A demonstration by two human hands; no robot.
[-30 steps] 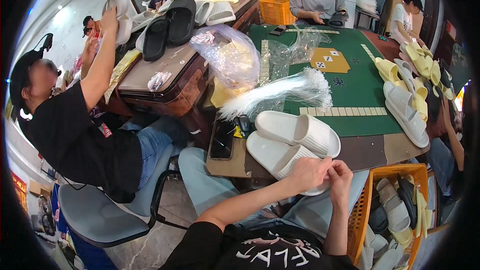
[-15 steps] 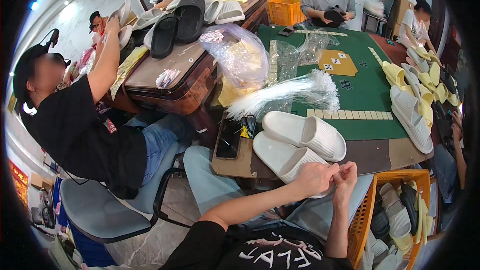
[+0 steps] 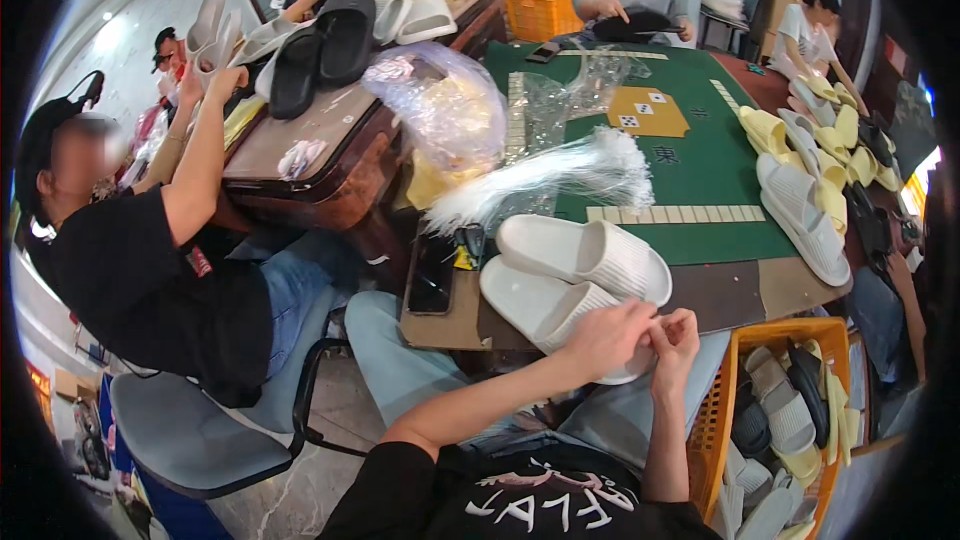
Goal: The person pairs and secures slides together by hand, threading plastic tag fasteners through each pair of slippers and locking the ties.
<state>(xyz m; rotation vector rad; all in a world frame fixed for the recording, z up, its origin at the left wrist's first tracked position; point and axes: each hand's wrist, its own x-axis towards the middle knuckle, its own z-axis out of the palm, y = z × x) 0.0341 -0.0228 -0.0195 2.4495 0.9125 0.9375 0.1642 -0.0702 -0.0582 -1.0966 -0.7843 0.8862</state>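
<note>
A pair of off-white slides, the far slipper (image 3: 570,245) and the near slipper (image 3: 520,300), lies at the table's front edge, toes to the right. Over the near one's toe end, my left hand (image 3: 608,336) is closed with its fingertips pinched. My right hand (image 3: 676,348) meets it there, thumb and finger pressed together as well. Whatever is between the fingertips is too small to make out. Beyond the slippers lies a loose bundle of thin white plastic strings (image 3: 570,178). A dark phone (image 3: 430,278) rests left of the slippers, beside a small black-and-yellow item (image 3: 467,246).
An orange crate (image 3: 705,430) of mixed slippers stands by my right leg. Yellow and white slippers (image 3: 805,215) line the table's right side. A clear plastic bag (image 3: 440,105) bulges at the back left. Co-workers sit left and opposite; a grey chair (image 3: 200,430) stands at left.
The whole view has shifted slightly left. My hands stay pinched together by the slipper's toe. The person opposite now holds a black slipper out flatter, and the person at left has shifted their raised slippers.
</note>
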